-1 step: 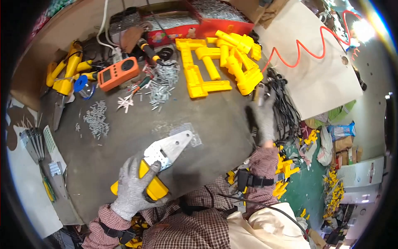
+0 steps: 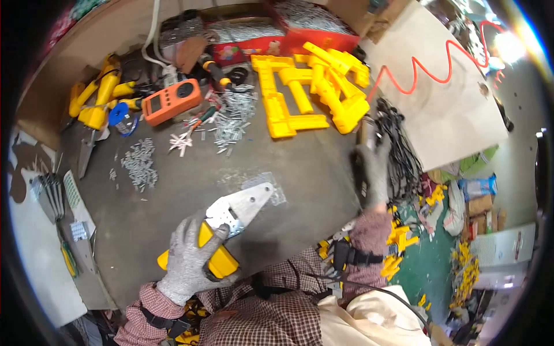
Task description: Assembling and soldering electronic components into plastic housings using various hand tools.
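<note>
My left hand [image 2: 193, 259], in a grey glove, is closed round the yellow handle of what looks like a pipe-welding iron [image 2: 248, 207]. Its tapered silver plate with holes points up and right over the dark tabletop [image 2: 190, 184]. A piece of clear film [image 2: 278, 193] lies under the plate's tip. At the table's right edge, my gloved right hand [image 2: 375, 173] is smeared by motion. It is closed on a dark, long tool [image 2: 360, 167], whose exact kind I cannot make out. A bundle of black cables [image 2: 401, 155] lies just right of that hand.
Yellow plastic housings [image 2: 311, 92] are piled at the back. Loose screws [image 2: 234, 121] lie beside an orange meter [image 2: 171, 102]. A blue spool [image 2: 121, 118] and yellow tools [image 2: 104, 95] stand at the back left. A red coiled hose [image 2: 412, 86] crosses the pale board [image 2: 444, 115].
The view has shifted slightly, so the table's things sit a little further right. The dark tool has swung closer to my right hand. My left hand keeps its hold.
</note>
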`<state>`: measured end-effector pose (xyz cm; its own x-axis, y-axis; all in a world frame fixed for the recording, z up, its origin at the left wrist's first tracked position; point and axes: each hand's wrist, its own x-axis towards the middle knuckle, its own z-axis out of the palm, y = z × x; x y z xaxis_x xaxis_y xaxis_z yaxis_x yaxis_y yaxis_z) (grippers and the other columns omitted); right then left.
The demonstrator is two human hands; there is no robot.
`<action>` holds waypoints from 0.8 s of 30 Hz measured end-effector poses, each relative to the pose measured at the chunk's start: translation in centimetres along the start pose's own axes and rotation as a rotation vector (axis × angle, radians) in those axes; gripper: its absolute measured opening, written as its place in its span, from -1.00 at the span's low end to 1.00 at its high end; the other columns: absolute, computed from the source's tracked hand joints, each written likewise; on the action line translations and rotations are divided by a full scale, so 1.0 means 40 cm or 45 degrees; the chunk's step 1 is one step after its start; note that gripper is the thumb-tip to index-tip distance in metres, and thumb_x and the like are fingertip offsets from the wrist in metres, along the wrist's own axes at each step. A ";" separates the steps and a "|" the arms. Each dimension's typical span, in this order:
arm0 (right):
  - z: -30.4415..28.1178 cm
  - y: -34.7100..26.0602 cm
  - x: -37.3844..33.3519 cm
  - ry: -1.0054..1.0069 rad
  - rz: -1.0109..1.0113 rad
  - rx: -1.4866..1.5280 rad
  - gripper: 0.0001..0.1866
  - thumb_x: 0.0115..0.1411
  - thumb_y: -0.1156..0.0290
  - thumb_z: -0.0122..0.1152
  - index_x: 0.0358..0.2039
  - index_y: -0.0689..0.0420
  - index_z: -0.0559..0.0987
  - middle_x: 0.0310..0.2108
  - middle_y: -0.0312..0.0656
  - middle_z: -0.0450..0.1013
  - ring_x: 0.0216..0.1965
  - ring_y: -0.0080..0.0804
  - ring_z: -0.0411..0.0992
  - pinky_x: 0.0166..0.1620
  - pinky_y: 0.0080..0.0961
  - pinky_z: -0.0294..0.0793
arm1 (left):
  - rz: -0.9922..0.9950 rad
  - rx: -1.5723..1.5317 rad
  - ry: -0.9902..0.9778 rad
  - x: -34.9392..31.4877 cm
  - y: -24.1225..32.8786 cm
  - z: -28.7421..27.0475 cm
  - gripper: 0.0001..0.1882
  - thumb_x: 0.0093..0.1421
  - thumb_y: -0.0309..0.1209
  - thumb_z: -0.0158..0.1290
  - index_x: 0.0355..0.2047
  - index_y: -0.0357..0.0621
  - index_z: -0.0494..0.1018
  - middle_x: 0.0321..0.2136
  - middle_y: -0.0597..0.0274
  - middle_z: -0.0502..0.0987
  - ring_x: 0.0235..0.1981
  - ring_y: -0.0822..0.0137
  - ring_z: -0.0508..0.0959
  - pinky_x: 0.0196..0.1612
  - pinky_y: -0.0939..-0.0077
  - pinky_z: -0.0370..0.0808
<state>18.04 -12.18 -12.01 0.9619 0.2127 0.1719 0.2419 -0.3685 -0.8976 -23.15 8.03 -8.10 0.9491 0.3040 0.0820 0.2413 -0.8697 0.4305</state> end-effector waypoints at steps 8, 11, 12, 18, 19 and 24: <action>0.228 -0.207 -0.245 -0.633 0.574 2.105 -0.51 0.34 0.25 0.16 0.22 0.10 0.35 0.16 -0.02 0.43 -0.07 -0.32 0.50 0.15 -0.10 0.46 | -0.069 -0.029 -0.168 0.012 -0.018 0.003 0.00 -0.29 0.16 0.41 0.23 0.20 0.43 0.26 -0.27 0.21 0.25 -0.32 0.25 0.25 -0.20 0.25; 0.315 -0.217 -0.295 -0.561 0.649 2.080 -0.71 0.32 0.37 0.16 0.04 0.05 0.44 -0.18 -0.18 0.51 -0.25 -0.47 0.47 0.05 -0.23 0.50 | -0.049 0.057 -0.145 0.011 -0.019 0.013 0.02 -0.25 0.22 0.39 0.27 0.25 0.40 0.26 -0.28 0.21 0.26 -0.32 0.26 0.25 -0.22 0.27; 0.327 -0.207 -0.302 -0.568 0.666 2.075 -0.71 0.32 0.37 0.16 0.04 0.05 0.44 -0.18 -0.18 0.51 -0.25 -0.47 0.47 0.05 -0.23 0.50 | -0.035 0.049 -0.129 0.006 -0.023 0.016 0.03 -0.24 0.24 0.37 0.28 0.26 0.39 0.26 -0.28 0.22 0.25 -0.32 0.27 0.24 -0.23 0.28; 0.341 -0.196 -0.333 -0.646 0.776 2.166 -0.72 0.31 0.46 0.14 0.03 0.05 0.43 -0.18 -0.20 0.47 -0.27 -0.49 0.43 0.02 -0.29 0.49 | -0.028 0.085 -0.170 0.002 -0.024 0.013 0.04 -0.21 0.26 0.35 0.32 0.29 0.35 0.26 -0.27 0.22 0.22 -0.32 0.30 0.21 -0.24 0.30; 0.340 -0.216 -0.339 -0.626 0.760 2.131 -0.71 0.30 0.48 0.13 0.03 0.05 0.42 -0.16 -0.19 0.46 -0.27 -0.49 0.43 0.02 -0.29 0.49 | -0.031 0.080 -0.173 0.001 -0.025 0.011 0.04 -0.21 0.25 0.35 0.32 0.30 0.34 0.27 -0.26 0.22 0.21 -0.31 0.30 0.21 -0.23 0.30; 0.342 -0.220 -0.340 -0.614 0.862 2.153 -0.70 0.29 0.48 0.13 0.03 0.06 0.40 -0.16 -0.19 0.44 -0.29 -0.50 0.41 0.03 -0.31 0.48 | -0.021 0.031 -0.163 0.010 -0.026 0.007 0.03 -0.21 0.23 0.36 0.32 0.31 0.34 0.27 -0.25 0.22 0.21 -0.31 0.31 0.20 -0.22 0.30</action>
<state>1.07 0.56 -11.99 0.6423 0.7453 -0.1787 -0.7651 0.6094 -0.2082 -22.98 8.93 -8.78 0.9626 0.2677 -0.0410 0.2606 -0.8747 0.4085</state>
